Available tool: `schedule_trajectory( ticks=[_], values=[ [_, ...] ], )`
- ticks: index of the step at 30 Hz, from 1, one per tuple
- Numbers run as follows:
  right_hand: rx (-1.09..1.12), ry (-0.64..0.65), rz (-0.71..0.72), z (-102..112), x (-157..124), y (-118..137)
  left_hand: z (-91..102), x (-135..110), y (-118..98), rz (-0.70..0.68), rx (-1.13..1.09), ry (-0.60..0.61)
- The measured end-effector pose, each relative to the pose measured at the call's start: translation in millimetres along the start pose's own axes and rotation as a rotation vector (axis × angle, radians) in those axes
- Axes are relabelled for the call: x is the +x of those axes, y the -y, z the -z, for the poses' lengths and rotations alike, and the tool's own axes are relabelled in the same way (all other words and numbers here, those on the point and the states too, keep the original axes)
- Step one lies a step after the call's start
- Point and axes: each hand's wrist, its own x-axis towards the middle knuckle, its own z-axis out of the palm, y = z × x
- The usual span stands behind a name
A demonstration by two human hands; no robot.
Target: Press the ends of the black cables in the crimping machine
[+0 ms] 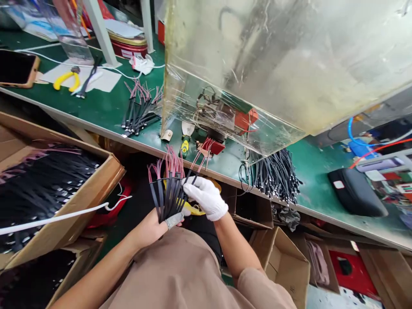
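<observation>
My left hand (157, 231), bare but for a grey wrap on the thumb, is closed around a fanned bundle of black cables (167, 193) with thin pink wire ends pointing up. My right hand (207, 197), in a white glove, pinches black cable (189, 184) at the bundle's right side; its pink wires reach toward a small red block (214, 146) at the bench edge. The fingertips of the right hand are partly hidden. Something yellow (193, 209) shows behind the hands.
A clear plastic shield (231, 73) overhangs the green bench (225, 161). Cable piles lie at its left (138, 113) and right (278, 176). Yellow-handled cutters (66, 80), a phone (17, 68) and a black case (357, 192) rest there. A cardboard box (112, 171) of cables stands left.
</observation>
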Motion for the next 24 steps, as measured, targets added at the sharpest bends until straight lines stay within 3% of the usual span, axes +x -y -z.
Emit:
schedule_trajectory(
  ticks=[4, 8, 15, 19, 24],
  values=[
    [-0.088, -0.025, 0.04, -3.0, -3.4, 6.2, 2.6, 3.6, 15.5, 0.118, -0.123, -0.056],
    [-0.167, -0.156, 0.107, 0.3, -0.1, 18.3, 4.5, 8.7, 21.7, 0.088, -0.1, -0.057],
    [0.085, -0.204, 0.234, 12.2, 14.4, 33.4, 4.2, 11.5, 29.6, 0.083, -0.079, -0.019],
    [0.17, -0.287, 0.347, 33.5, 16.6, 49.8, 4.3, 12.9, 35.8, 0.065, -0.043, 0.017],
    [0.286, -0.555, 0.552, 83.2, 19.1, 70.8, 10.8, 11.1, 43.5, 0.036, 0.012, 0.001]
  ],
)
